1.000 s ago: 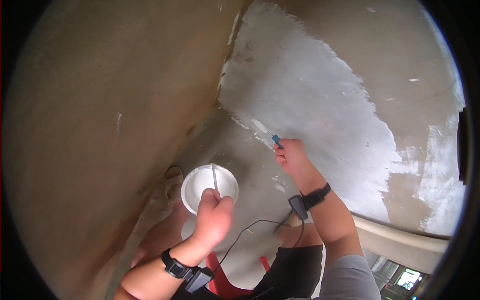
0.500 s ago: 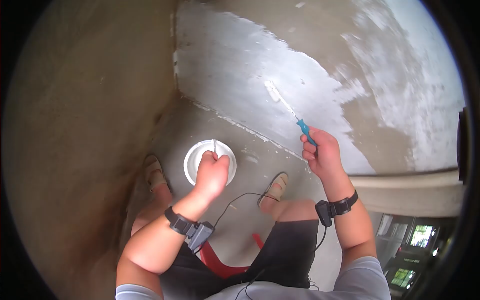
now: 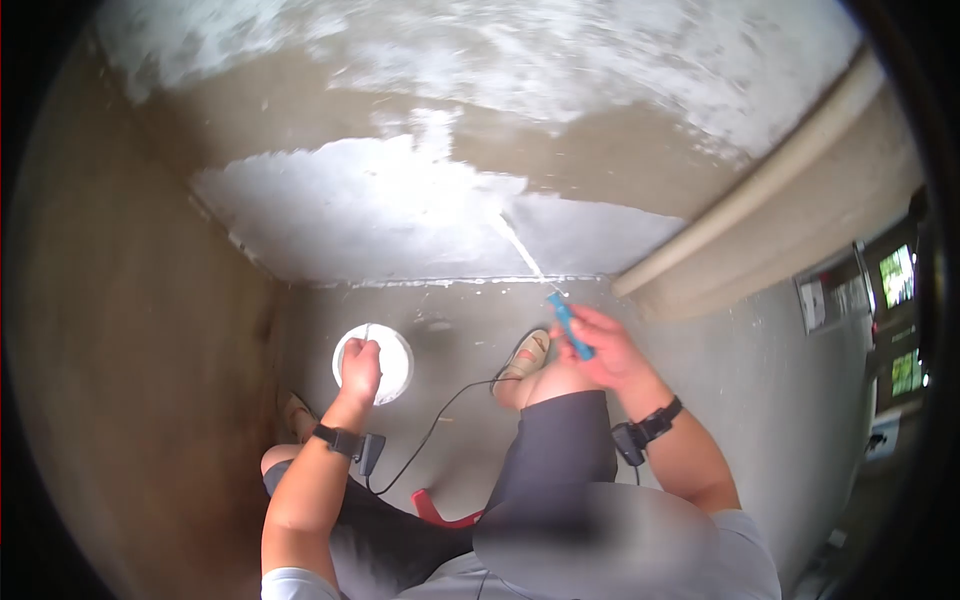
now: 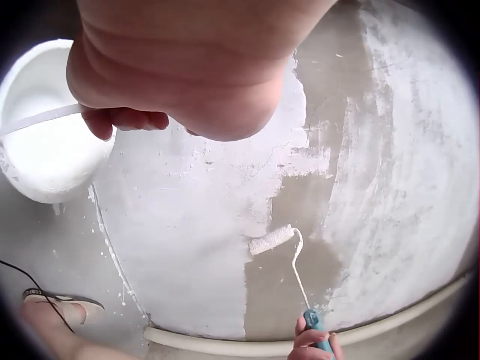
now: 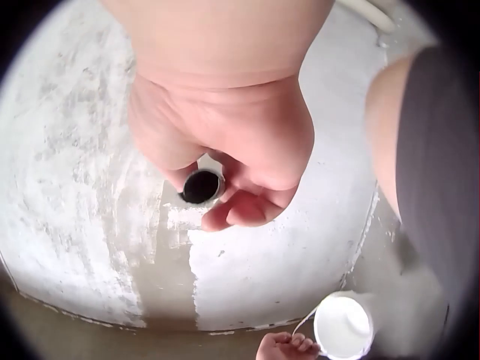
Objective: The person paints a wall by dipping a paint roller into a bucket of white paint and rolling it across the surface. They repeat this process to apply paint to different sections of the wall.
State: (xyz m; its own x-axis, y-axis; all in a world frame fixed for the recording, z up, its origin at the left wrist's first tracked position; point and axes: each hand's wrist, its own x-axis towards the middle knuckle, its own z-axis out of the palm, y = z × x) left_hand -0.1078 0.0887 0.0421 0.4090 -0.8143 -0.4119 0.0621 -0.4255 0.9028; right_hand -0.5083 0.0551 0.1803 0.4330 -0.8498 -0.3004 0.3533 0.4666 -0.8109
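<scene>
My right hand (image 3: 605,352) grips the blue handle of a small paint roller (image 3: 572,328). Its white sleeve (image 4: 271,240) lies over the border between the white coat and bare wall in the left wrist view. The right wrist view shows the handle's dark round end between thumb and fingers. With my left hand (image 3: 361,372) I hold the bucket's handle (image 4: 41,120), a thin pale strap. The white bucket (image 3: 398,368) below it has white paint inside. Fresh white paint (image 3: 400,205) covers the lower wall, with a bare brown band above.
A rounded pale ledge (image 3: 760,195) borders the wall at right, and a brown wall (image 3: 130,370) rises at left. A black cable (image 3: 425,440) runs from the left wrist past a sandalled foot (image 3: 530,350). Part of a red stool (image 3: 440,510) shows between the legs.
The head view has swung right, bringing more of the ledge and upper wall into sight. My right hand has carried the roller away from the corner along the wall. My left hand keeps the bucket's handle.
</scene>
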